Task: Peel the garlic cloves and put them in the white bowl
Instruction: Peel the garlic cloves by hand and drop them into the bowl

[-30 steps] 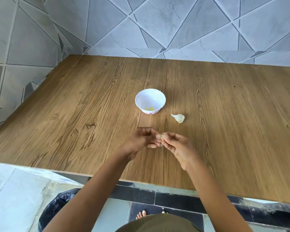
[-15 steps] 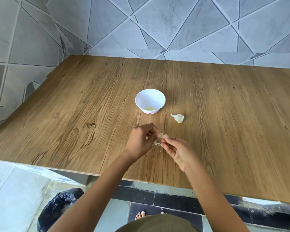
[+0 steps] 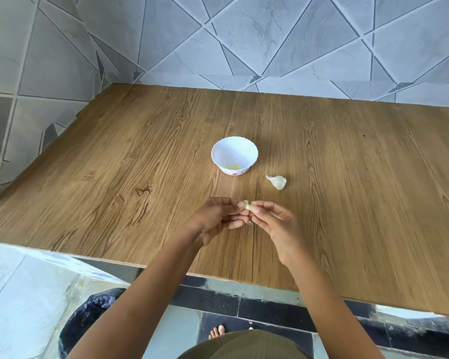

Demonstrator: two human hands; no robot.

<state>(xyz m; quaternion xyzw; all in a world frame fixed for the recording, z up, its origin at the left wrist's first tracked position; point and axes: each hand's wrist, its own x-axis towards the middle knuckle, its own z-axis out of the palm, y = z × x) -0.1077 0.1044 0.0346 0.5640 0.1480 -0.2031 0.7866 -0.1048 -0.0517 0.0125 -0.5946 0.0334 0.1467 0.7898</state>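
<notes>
I see left hand (image 3: 215, 218) and right hand (image 3: 277, 224) meeting above the wood-grain table (image 3: 114, 177), both pinching one pale, papery garlic clove (image 3: 248, 205) at the fingertips. Beyond them is the scallop-rimmed white bowl (image 3: 244, 154), with yellowish bits inside. A teardrop-shaped unpeeled clove (image 3: 277, 182) lies near the bowl's right.

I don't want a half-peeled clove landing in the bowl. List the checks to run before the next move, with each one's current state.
1. Grip: held clove pinched between left hand and right hand: ok.
2. Skin fully off the held clove: cannot tell, fingers cover most of it.
3. Target: white bowl upright, mouth open, nothing between it and the hands: ok.
4. Bowl sits well in from the table edge: ok.
5. Next piece: unpeeled clove lies right of the bowl, untouched: ok.
</notes>
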